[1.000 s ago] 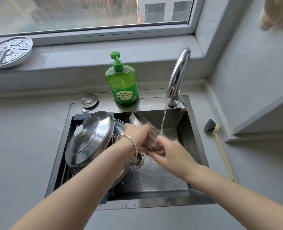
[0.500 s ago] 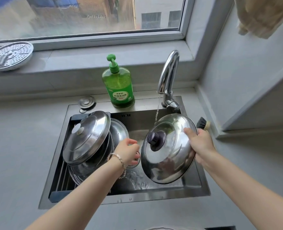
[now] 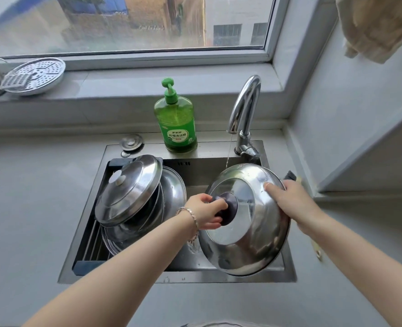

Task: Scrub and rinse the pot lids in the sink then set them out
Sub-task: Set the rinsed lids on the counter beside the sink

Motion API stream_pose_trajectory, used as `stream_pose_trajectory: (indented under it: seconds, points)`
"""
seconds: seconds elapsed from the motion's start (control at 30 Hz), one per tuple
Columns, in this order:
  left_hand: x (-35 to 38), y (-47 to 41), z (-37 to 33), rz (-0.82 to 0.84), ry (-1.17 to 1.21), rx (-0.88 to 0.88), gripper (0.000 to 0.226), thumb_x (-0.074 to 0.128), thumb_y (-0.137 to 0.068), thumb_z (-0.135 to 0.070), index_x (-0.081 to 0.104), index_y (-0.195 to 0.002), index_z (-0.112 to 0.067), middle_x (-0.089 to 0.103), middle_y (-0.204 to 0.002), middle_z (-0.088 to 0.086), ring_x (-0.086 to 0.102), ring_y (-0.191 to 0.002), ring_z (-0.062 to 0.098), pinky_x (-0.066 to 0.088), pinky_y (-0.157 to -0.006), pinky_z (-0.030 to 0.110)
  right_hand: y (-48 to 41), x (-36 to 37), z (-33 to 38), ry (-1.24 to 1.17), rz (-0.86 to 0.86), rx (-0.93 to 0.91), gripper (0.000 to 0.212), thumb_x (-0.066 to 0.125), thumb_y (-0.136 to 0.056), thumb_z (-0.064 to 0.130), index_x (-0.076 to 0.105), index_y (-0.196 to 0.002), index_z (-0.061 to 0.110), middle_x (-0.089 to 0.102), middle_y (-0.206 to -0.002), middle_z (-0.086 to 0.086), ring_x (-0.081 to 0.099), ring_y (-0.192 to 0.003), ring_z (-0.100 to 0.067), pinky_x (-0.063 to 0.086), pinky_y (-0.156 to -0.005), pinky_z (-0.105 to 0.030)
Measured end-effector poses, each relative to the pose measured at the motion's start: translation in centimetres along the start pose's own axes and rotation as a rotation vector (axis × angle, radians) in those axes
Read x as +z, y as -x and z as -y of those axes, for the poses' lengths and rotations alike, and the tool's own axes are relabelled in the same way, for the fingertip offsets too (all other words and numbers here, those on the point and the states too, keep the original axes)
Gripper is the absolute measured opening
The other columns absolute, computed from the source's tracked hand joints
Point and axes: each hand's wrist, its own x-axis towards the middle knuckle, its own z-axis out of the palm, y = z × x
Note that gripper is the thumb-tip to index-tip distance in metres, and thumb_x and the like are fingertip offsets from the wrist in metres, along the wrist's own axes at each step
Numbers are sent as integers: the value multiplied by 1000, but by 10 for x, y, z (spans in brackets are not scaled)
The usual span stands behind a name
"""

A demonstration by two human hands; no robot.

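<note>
A large steel pot lid [image 3: 249, 234] with a dark knob [image 3: 229, 211] is tilted upright over the right side of the sink [image 3: 171, 278]. My left hand [image 3: 207, 212] grips the knob. My right hand [image 3: 289, 204] holds the lid's upper right rim, thumb on the lid's face. A thin stream runs from the tap [image 3: 243, 109] just behind the lid's top edge. Another steel lid [image 3: 129, 190] with a white knob leans on further lids in a rack on the sink's left side.
A green soap bottle [image 3: 176, 119] stands behind the sink, with a drain plug [image 3: 131, 141] to its left. A dish brush [image 3: 289, 175] lies on the counter right of the sink. A steamer plate [image 3: 34, 75] rests on the windowsill. A cloth [image 3: 374, 27] hangs top right.
The lid went from being rinsed edge-on under the tap to facing me, knob side up. My left hand moved off the sink area onto the knob. The water stream thinned.
</note>
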Motion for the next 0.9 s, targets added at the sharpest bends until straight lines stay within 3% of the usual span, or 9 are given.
stream_pose_trajectory:
  seconds: [0.03,0.1,0.17,0.23,0.33,0.47,0.6,0.7,0.9]
  points:
    - [3,3,0,-1,-11,4,24,60,-86,-15,50,-107,-10,53,-77,4,54,-56,11,51,-43,16,1,-3,3,279,-6,-43,32,56,-86,33,53,-101,5,56,-95,-13,55,-94,-29,45,-76,-31]
    - [9,6,-2,-3,-49,27,27,60,-86,-20,51,-109,-8,53,-79,4,55,-55,10,49,-41,16,10,-2,15,746,-30,-181,60,56,-85,40,36,-133,9,39,-133,-15,32,-128,-32,31,-103,-39]
    - [12,7,-8,-17,-83,31,28,61,-85,-26,52,-106,-9,53,-80,5,56,-52,9,47,-38,16,24,6,31,963,32,-431,64,55,-86,39,29,-140,17,26,-144,-10,19,-134,-29,21,-110,-38]
    - [12,7,-16,-24,-65,19,22,60,-84,-30,53,-92,-11,54,-74,5,51,-42,6,39,-35,14,31,17,43,984,200,-620,59,58,-83,36,35,-136,20,33,-137,-6,26,-128,-25,29,-106,-35]
    - [9,12,-26,-9,33,6,17,56,-88,-25,47,-79,-13,49,-60,4,42,-27,4,33,-33,12,31,30,56,1005,318,-719,64,66,-78,39,37,-133,21,40,-122,-3,42,-115,-21,42,-89,-32]
    - [-4,27,-29,59,94,8,19,56,-87,-26,51,-79,-10,46,-52,2,40,-39,8,35,-39,13,25,33,73,973,350,-819,61,71,-73,45,46,-125,25,43,-110,2,52,-100,-17,45,-78,-29]
    - [-18,37,-28,105,88,4,16,44,-90,-23,51,-82,-11,47,-46,0,38,-46,10,32,-41,14,20,33,90,1046,486,-831,42,78,-66,41,45,-90,29,43,-94,6,50,-90,-15,41,-71,-27]
    - [-26,41,-30,100,-22,14,16,41,-91,-18,51,-81,-11,48,-53,1,41,-46,8,37,-45,15,18,39,93,1072,512,-872,37,76,-68,34,51,-94,23,45,-94,3,50,-89,-16,41,-70,-26]
    - [-93,36,-36,-208,-365,245,15,46,-91,-6,54,-81,-15,57,-72,3,53,-57,10,45,-46,15,16,65,99,1061,454,-825,41,70,-71,34,51,-105,21,52,-99,-2,54,-91,-22,49,-76,-32]
